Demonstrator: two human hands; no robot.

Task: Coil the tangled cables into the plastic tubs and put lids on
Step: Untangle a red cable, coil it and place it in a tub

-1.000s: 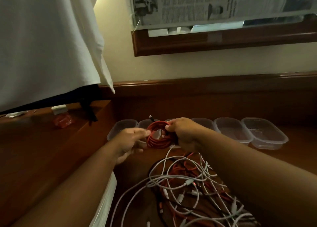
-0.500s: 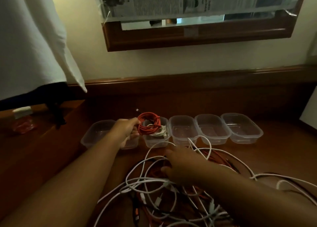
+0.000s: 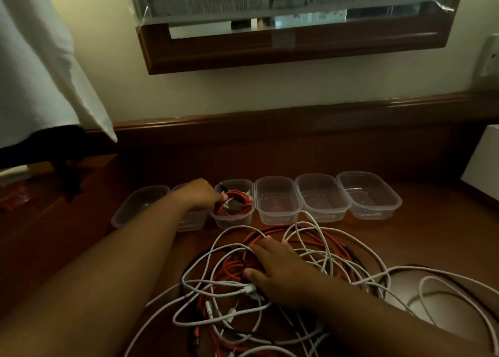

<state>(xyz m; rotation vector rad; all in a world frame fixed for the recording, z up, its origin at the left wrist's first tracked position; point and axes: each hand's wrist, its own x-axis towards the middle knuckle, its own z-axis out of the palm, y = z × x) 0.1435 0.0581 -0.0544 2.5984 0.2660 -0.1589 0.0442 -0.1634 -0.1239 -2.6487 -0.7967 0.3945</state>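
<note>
left hand [image 3: 201, 194] pinches the red coil [image 3: 234, 204]; press it flat into the tub [image 3: 232, 220], at 12 o'clock of the open right hand [image 3: 278, 269].

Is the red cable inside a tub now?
Yes. The coiled red cable sits inside the third tub from the left, with the left hand touching it.

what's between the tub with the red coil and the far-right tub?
Head view: two clear tubs, the first and the second, stand side by side between the tub with the red coil and the far-right tub. Neither holds cable.
</note>
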